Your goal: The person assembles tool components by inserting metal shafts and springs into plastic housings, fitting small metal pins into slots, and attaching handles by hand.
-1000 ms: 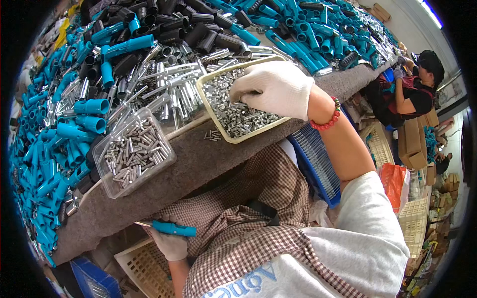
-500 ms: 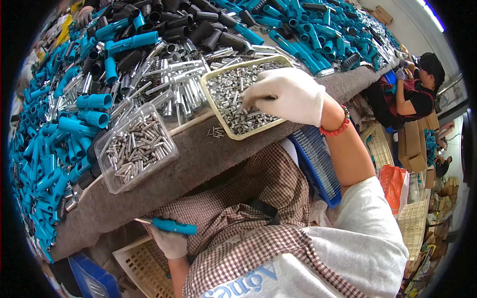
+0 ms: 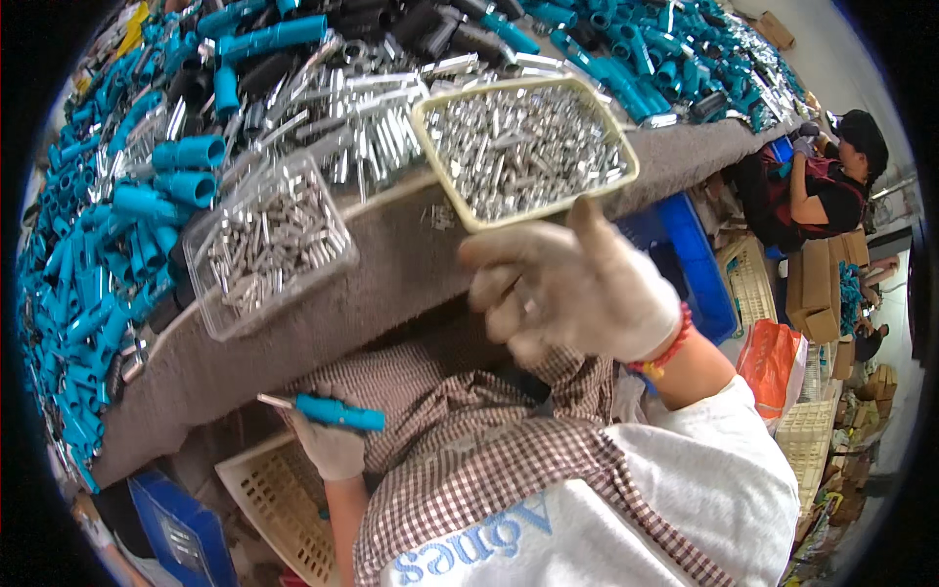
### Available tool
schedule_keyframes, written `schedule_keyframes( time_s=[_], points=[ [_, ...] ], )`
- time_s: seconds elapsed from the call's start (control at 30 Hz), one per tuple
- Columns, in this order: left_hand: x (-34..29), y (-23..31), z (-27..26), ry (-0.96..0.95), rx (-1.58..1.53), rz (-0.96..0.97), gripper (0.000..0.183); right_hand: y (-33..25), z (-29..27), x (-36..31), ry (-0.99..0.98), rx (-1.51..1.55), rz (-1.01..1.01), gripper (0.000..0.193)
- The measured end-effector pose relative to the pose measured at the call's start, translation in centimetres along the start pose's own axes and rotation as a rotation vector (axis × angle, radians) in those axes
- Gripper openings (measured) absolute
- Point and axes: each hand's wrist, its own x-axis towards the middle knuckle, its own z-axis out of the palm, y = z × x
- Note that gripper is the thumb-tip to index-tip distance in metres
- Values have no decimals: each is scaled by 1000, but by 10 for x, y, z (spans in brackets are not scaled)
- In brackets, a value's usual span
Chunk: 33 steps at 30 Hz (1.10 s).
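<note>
My left hand (image 3: 335,452), in a white glove, is low at the left near my lap. It is closed around a teal plastic tube (image 3: 340,413) with a thin metal rod sticking out of its left end. My gloved right hand (image 3: 587,293) is raised in front of the cream tray (image 3: 536,207), palm partly turned up and smeared by motion. Its thumb points away while the fingers curl in, and a small shiny metal piece (image 3: 529,307) glints among them. Short silvery metal pieces (image 3: 528,147) fill the tray. Beside it stands a clear plastic box (image 3: 342,256) of small metal pins (image 3: 274,245).
Teal tubes (image 3: 147,205), black tubes and loose metal rods (image 3: 386,137) heap up behind the trays. A grey cloth edge (image 3: 411,254) runs along the bench front. Below are a blue crate (image 3: 709,284) and a cream basket (image 3: 279,499). Another person (image 3: 827,186) sits at the right.
My right hand has left the cream tray, moving toward me and turning palm up. The left hand still holds the teal tube in nearly the same place. The view has shifted slightly.
</note>
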Motion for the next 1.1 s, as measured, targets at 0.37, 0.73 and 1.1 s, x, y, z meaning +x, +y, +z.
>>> schedule_keyframes(
  time_s=[0.37,0.73,1.1],
  points=[
    [-4,-6,35,110,744,305,28,119,-24,23,55,559,196,108],
    [-5,8,2,-11,-35,-10,36,230,-120,141,170,174,486,54],
    [-2,4,7,-52,15,29,42,273,-251,311,-270,2080,771,53]
  ],
)
